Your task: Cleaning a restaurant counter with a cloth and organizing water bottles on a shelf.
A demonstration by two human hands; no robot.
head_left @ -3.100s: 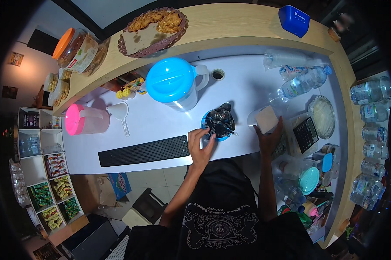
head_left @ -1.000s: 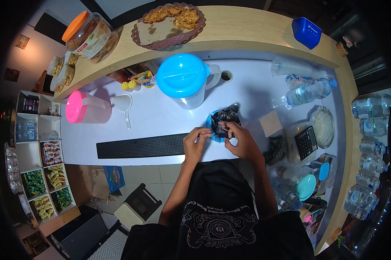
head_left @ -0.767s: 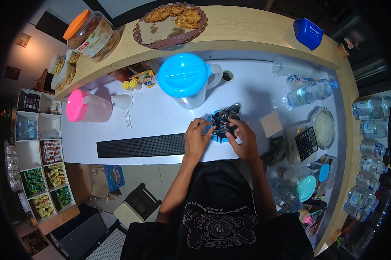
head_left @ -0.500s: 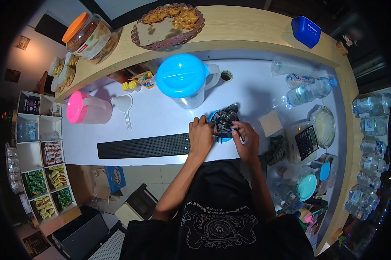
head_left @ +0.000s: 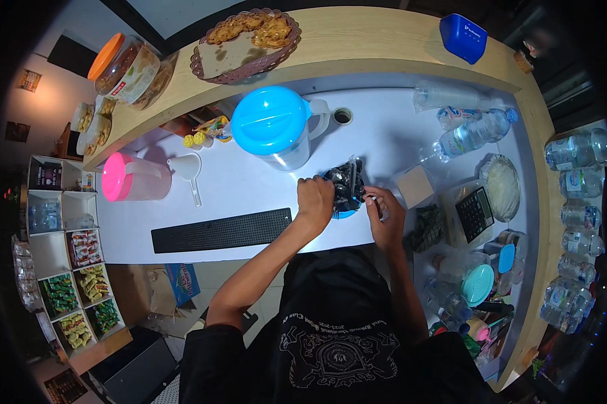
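Observation:
Between my hands is a dark, shiny plastic bag (head_left: 346, 182), its top standing up crumpled. It sits in or over a blue container (head_left: 346, 215), of which only bits of the rim show below the bag. On the bag's left side my left hand (head_left: 315, 202) is closed, knuckles up, with its fingertips mostly hidden. At the right edge my right hand (head_left: 386, 217) pinches the bag with thumb and forefinger. A pale curved piece, perhaps the container's handle, shows by my right fingers. What the bag holds cannot be made out.
A blue-lidded pitcher (head_left: 271, 124) stands just behind the bag. Leftward are a pink-lidded jug (head_left: 135, 178), a white funnel (head_left: 187, 172) and a black bar mat (head_left: 221, 231). Water bottles (head_left: 475, 135), a calculator (head_left: 474, 213) and a square cardboard piece (head_left: 414, 186) lie to the right.
The bag's top stands more upright and its peak has shifted left. My left elbow has swung outward to the left. The whole view has shifted slightly.

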